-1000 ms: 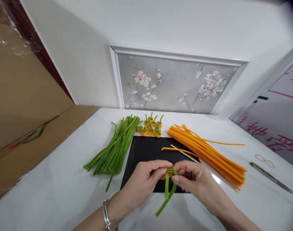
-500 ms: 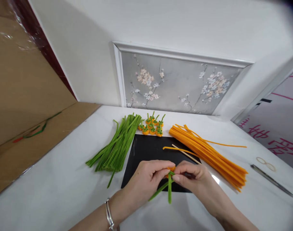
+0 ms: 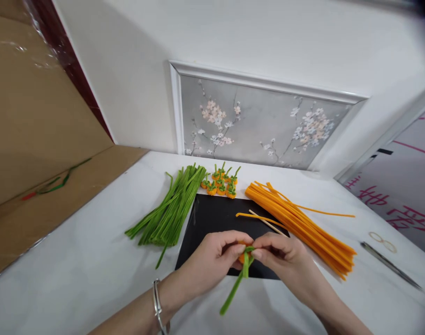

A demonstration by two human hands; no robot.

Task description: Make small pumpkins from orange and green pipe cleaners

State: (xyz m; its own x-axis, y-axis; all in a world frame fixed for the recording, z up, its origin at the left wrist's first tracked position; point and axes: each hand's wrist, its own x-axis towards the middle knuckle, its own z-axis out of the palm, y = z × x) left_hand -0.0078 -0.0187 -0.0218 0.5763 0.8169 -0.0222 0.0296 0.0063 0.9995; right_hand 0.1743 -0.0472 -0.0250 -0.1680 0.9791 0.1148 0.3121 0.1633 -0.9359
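Over the near edge of a black mat (image 3: 215, 218), my left hand (image 3: 215, 256) pinches a small orange fuzzy piece (image 3: 243, 257) between thumb and fingers. My right hand (image 3: 282, 253) has its thumb and forefinger closed on the green fuzzy stem (image 3: 246, 265) at the right side of that piece. One green end hangs down toward the lower left, and a shorter green loop lies in front of the orange. The fingertips hide part of the piece.
Green stems (image 3: 173, 209) lie left of the mat, orange stems (image 3: 303, 223) right. Several small orange-and-green pieces (image 3: 221, 182) stand behind it. A wooden stick (image 3: 268, 223) crosses the mat. Scissors (image 3: 390, 265) lie far right. Cardboard (image 3: 69, 181) borders the left side.
The green ends have shifted: one now folds into a loop near the orange piece, the other reaches farther down left. Both hands remain pinched together, and the view has shifted slightly.
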